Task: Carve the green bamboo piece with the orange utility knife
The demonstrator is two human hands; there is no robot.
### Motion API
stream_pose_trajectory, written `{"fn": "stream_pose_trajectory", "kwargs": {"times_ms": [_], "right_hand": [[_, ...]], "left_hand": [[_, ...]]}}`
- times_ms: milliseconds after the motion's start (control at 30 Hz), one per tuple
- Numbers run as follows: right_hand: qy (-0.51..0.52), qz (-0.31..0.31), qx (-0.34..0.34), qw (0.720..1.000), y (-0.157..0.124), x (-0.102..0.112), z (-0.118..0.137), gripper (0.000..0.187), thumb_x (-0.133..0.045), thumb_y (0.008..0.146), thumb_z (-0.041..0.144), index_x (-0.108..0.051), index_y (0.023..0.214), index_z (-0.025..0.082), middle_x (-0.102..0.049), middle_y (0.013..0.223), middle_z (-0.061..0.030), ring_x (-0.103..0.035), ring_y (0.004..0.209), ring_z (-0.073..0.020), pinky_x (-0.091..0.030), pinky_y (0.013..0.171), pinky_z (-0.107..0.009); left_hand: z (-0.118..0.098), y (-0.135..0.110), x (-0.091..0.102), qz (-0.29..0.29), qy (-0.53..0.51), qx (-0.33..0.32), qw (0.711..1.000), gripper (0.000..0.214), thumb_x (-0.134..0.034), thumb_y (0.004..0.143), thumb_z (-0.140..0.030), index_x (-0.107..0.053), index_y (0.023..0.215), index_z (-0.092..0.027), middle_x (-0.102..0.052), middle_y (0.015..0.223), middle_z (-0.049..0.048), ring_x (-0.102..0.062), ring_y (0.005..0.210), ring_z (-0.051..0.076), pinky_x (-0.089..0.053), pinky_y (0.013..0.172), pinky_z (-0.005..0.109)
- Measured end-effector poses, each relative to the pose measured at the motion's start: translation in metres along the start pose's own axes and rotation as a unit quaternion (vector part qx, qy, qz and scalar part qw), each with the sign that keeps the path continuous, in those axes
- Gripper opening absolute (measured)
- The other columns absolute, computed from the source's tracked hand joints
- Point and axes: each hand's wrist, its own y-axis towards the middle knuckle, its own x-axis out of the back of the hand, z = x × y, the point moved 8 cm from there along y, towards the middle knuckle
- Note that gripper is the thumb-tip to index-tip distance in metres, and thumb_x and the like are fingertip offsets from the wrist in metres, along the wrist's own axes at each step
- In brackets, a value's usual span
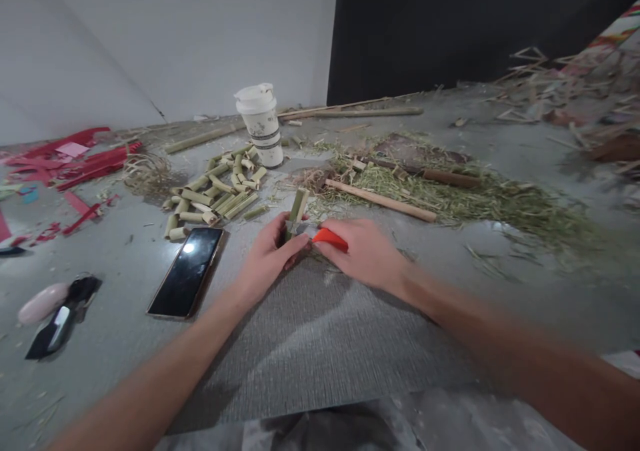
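My left hand is closed around a short piece of green bamboo, which stands nearly upright and leans a little to the right. In my right hand is a knife with an orange handle. Its grey blade reaches left to the bamboo, close to my left thumb; whether it cuts in cannot be made out. Both hands are just above a grey textured mat. Behind and left of them lies a pile of short cut bamboo pieces.
A lidded paper cup stands behind the bamboo pile. Left of my forearm lies a phone, with black-handled keys or a tool farther left. Green shavings and a wooden stick spread behind my right hand. Red strips lie far left.
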Motion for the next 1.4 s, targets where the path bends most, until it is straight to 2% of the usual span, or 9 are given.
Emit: {"fn": "stream_pose_trajectory", "kwargs": {"times_ms": [200, 333, 467, 600, 833, 1233, 1400], "right_hand": [[-0.002, 0.002, 0.0, 1.0, -0.002, 0.001, 0.002, 0.027, -0.057, 0.108, 0.041, -0.056, 0.088, 0.023, -0.064, 0.08, -0.002, -0.049, 0.07, -0.0176, -0.031, 0.067, -0.031], [-0.009, 0.001, -0.004, 1.0, -0.002, 0.0, 0.001, 0.027, -0.056, 0.108, 0.042, -0.057, 0.088, 0.023, -0.064, 0.079, -0.0022, -0.05, 0.07, -0.0178, -0.029, 0.067, -0.032], [-0.01, 0.0, -0.015, 1.0, -0.002, 0.001, -0.001, 0.027, -0.056, 0.108, 0.043, -0.058, 0.088, 0.023, -0.066, 0.078, -0.0025, -0.052, 0.071, -0.0183, -0.029, 0.065, -0.032], [-0.004, 0.006, -0.021, 1.0, -0.002, 0.002, -0.001, 0.027, -0.054, 0.109, 0.043, -0.062, 0.093, 0.023, -0.068, 0.078, -0.0024, -0.053, 0.07, -0.0183, -0.029, 0.064, -0.032], [-0.01, -0.006, -0.038, 0.999, -0.003, 0.004, 0.001, 0.027, -0.056, 0.109, 0.043, -0.063, 0.093, 0.023, -0.069, 0.079, -0.003, -0.056, 0.07, -0.0183, -0.029, 0.065, -0.031], [0.0, -0.008, -0.037, 0.999, -0.004, 0.002, 0.001, 0.025, -0.057, 0.108, 0.042, -0.063, 0.093, 0.023, -0.069, 0.079, -0.0034, -0.057, 0.071, -0.0192, -0.029, 0.064, -0.032], [0.018, -0.001, -0.031, 0.999, -0.002, -0.001, -0.001, 0.028, -0.056, 0.109, 0.043, -0.06, 0.089, 0.023, -0.068, 0.078, -0.003, -0.056, 0.069, -0.0186, -0.033, 0.064, -0.032]], "left_hand": [[0.001, 0.002, 0.003, -0.013, 0.024, -0.002, 1.0, 0.031, -0.077, 0.097, -0.042, -0.065, 0.117, -0.022, -0.064, 0.076, -0.003, -0.056, 0.065, 0.013, -0.045, 0.061, 0.025], [0.0, 0.002, 0.003, -0.012, 0.029, -0.001, 1.0, 0.027, -0.077, 0.096, -0.043, -0.061, 0.105, -0.022, -0.064, 0.07, -0.0038, -0.051, 0.057, 0.011, -0.039, 0.053, 0.024], [-0.002, 0.001, 0.007, -0.045, 0.07, 0.012, 0.996, 0.031, -0.078, 0.093, -0.045, -0.055, 0.095, -0.024, -0.066, 0.071, -0.0039, -0.047, 0.051, 0.01, -0.033, 0.048, 0.024], [-0.004, -0.001, 0.012, -0.076, 0.144, 0.026, 0.986, 0.036, -0.076, 0.094, -0.048, -0.051, 0.086, -0.025, -0.057, 0.06, -0.0066, -0.046, 0.051, 0.011, -0.033, 0.048, 0.024], [-0.014, -0.005, 0.017, -0.117, 0.234, 0.029, 0.965, 0.044, -0.075, 0.093, -0.055, -0.055, 0.071, -0.022, -0.048, 0.053, -0.0063, -0.043, 0.05, 0.011, -0.031, 0.051, 0.027], [-0.001, -0.007, 0.019, -0.121, 0.185, 0.076, 0.972, 0.053, -0.078, 0.088, -0.064, -0.048, 0.07, -0.024, -0.037, 0.053, -0.0069, -0.035, 0.048, 0.011, -0.023, 0.048, 0.027], [-0.005, -0.004, 0.016, -0.101, 0.196, 0.052, 0.974, 0.049, -0.075, 0.092, -0.061, -0.052, 0.072, -0.023, -0.046, 0.055, -0.005, -0.042, 0.05, 0.012, -0.029, 0.049, 0.027]]}}
